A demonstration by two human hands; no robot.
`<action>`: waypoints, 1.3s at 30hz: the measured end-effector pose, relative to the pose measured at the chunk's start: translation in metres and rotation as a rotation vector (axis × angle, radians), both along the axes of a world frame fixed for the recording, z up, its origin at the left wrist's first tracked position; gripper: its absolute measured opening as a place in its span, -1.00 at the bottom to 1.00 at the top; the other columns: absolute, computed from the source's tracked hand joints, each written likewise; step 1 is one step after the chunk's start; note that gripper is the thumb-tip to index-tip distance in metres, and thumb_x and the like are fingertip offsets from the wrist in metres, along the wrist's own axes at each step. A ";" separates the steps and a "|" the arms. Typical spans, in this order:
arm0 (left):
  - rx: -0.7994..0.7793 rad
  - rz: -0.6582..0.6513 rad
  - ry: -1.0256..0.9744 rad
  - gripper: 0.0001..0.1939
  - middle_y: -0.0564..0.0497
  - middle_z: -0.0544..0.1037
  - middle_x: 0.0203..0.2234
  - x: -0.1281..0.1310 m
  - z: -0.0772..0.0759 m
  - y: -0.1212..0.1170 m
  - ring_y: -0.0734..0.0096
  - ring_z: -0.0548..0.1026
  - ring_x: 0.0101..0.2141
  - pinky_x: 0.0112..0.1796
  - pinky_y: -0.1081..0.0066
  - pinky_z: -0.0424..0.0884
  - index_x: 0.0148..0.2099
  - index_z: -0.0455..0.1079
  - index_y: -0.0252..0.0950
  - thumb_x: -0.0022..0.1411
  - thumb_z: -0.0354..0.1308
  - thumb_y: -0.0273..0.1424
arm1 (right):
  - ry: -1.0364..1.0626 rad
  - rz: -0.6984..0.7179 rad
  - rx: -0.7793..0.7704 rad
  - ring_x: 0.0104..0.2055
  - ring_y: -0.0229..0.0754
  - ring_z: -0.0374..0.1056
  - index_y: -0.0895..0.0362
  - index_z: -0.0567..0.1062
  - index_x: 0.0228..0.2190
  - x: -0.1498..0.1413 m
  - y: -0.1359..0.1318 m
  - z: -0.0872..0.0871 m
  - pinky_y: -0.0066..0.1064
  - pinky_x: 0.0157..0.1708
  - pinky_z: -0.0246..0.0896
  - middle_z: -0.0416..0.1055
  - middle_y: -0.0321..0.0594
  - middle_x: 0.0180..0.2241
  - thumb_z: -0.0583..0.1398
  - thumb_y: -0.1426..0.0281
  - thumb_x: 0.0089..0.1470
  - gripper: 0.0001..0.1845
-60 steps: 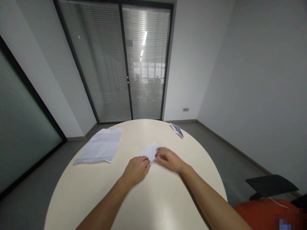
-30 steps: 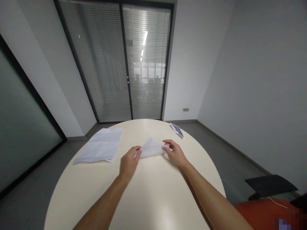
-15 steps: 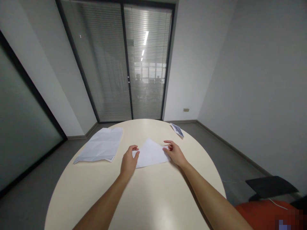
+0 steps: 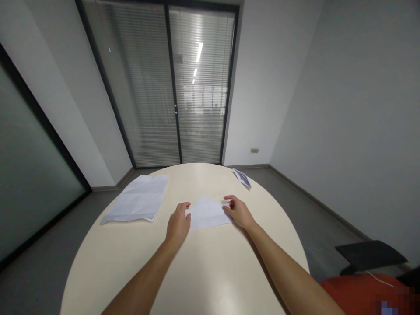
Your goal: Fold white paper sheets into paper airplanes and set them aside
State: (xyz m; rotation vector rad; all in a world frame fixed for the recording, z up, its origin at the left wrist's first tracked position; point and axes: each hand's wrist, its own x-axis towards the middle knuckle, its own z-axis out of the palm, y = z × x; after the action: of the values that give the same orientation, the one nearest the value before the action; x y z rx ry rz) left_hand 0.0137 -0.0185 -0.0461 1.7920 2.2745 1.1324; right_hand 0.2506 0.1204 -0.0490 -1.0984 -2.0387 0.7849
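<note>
Between your loosely parted left hand [image 4: 177, 223] and your right hand [image 4: 241, 213], its grip unclear, folded white paper [image 4: 209, 214] lies crosswise.

Paper [image 4: 208, 214] is wht, tbl [image 4: 197, 271] cream, chair seat [image 4: 356, 288] red, blinds [image 4: 147, 113] striped gry

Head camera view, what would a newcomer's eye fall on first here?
Probably the bare left hand and bare right hand at opposite ends of the pointed white paper near the middle of the round cream table. Next, perhaps, the larger creased white paper sheet on the table's left side, then the red chair seat at the lower right of the picture.
</note>
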 end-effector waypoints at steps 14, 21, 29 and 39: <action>-0.121 -0.351 0.386 -0.61 -0.15 0.40 0.23 0.024 0.010 -0.010 0.15 0.36 0.21 0.22 0.14 0.28 0.21 0.40 -0.27 0.43 -0.02 -0.32 | -0.160 -0.013 0.114 -0.30 -0.12 0.42 0.12 0.52 -0.06 -0.005 -0.010 0.013 -0.31 -0.21 0.29 0.53 -0.19 -0.31 0.18 0.37 0.11 -0.66; -0.102 -0.378 0.354 -0.68 -0.13 0.51 0.10 0.024 0.020 -0.014 0.16 0.44 0.12 0.15 0.15 0.34 0.10 0.47 -0.25 0.38 0.05 -0.34 | -0.219 0.330 0.398 0.26 -0.01 0.23 0.13 0.46 0.13 -0.021 -0.035 0.025 -0.08 0.27 0.07 0.36 -0.02 0.20 0.06 0.34 0.30 -0.58; -0.103 -0.403 0.277 -0.77 -0.07 0.55 -0.09 0.032 0.032 -0.018 0.26 0.49 -0.02 0.07 0.28 0.40 -0.06 0.48 -0.21 0.31 0.04 -0.45 | -0.409 0.584 0.235 0.43 0.00 -0.10 0.06 0.13 0.35 -0.030 -0.054 0.023 0.07 0.36 -0.20 0.03 -0.04 0.37 -0.06 0.24 0.38 -0.42; -0.201 -0.333 0.355 -0.62 -0.11 0.43 0.19 0.036 0.028 -0.020 0.15 0.42 0.15 0.13 0.17 0.38 0.17 0.42 -0.21 0.36 0.04 -0.29 | -0.439 0.412 0.224 0.39 0.12 -0.02 -0.02 0.29 0.27 -0.015 -0.035 0.024 0.23 0.30 -0.18 0.15 -0.08 0.34 -0.02 0.27 0.36 -0.50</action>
State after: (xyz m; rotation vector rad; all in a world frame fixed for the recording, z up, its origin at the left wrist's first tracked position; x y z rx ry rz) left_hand 0.0499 -0.0386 -0.0181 2.3160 2.0370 0.5488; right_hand 0.2357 0.0850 -0.0253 -0.7788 -2.7042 0.5136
